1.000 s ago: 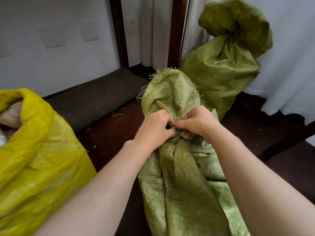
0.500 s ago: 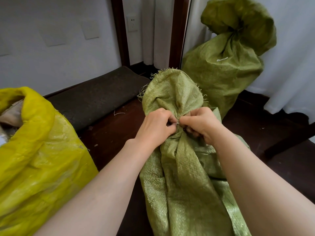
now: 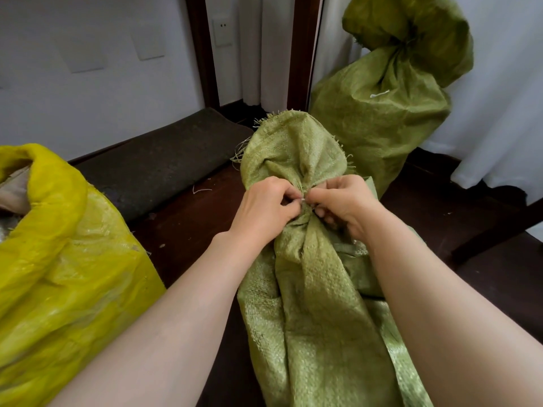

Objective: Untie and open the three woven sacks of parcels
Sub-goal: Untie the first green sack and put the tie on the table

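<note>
Both hands at the cinched neck of the near green sack — left hand and right hand meet fingertip to fingertip over the tie. Compared with a second ago, the knuckles are no longer pressed together in one tight knot; a small gap shows between the hands, and a pale thread of tie now spans it, pinched at the tips. Left hand: thumb and forefinger closed on that thread. Right hand: fingers curled in at the same spot, pinching the tie's other side, though exactly what lies under its fingertips is partly hidden.

Judgement — the knot is being teased loose, not yet undone. The neck is still gathered tight just under the hands, and the frayed mouth fans out beyond the fingertips, unopened.

Other sacks: the yellow sack lies well off to the outside of the left forearm, its mouth already rolled open with pale contents showing. The far green sack stands beyond the right hand, past the near sack's mouth, neck still bunched and tied.

So by the look of it: one open, one in hand, one untouched. The thread is thin, so it may slip from the pinch.
</note>
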Motion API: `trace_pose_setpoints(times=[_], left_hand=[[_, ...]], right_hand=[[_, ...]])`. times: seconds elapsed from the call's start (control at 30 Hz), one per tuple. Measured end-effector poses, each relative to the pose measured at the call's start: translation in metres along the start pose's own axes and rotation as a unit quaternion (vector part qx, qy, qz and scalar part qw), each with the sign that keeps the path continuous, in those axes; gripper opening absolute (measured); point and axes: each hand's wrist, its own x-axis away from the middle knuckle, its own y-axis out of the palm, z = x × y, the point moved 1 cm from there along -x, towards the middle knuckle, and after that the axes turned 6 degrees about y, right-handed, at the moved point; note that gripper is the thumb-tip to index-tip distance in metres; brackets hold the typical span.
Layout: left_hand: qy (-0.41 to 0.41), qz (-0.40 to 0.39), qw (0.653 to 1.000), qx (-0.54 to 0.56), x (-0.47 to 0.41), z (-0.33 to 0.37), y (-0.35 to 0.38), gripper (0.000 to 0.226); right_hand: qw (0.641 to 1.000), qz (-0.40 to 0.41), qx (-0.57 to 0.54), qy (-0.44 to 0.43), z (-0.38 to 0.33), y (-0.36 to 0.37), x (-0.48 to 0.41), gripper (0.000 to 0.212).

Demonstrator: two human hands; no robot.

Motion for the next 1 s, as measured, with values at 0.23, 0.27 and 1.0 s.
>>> trace_pose_setpoints(times=[0.23, 0.27, 1.0], left_hand=[[-0.098, -0.052, 0.971, 0.211, -0.004, -0.001, 0.003, 0.030], [-0.088, -0.044, 0.971, 0.216, -0.004, 0.000, 0.002, 0.033], [-0.028, -0.036, 0.942, 0.332, -0.007, 0.007, -0.021, 0.066]], right_hand=[[0.994, -0.026, 0.039, -0.094, -0.007, -0.016, 0.000, 0.011], [0.993, -0.020, 0.047, -0.110, -0.009, -0.016, 0.000, 0.012], [0.983, -0.105, 0.004, -0.153, -0.020, -0.027, 0.007, 0.029]])
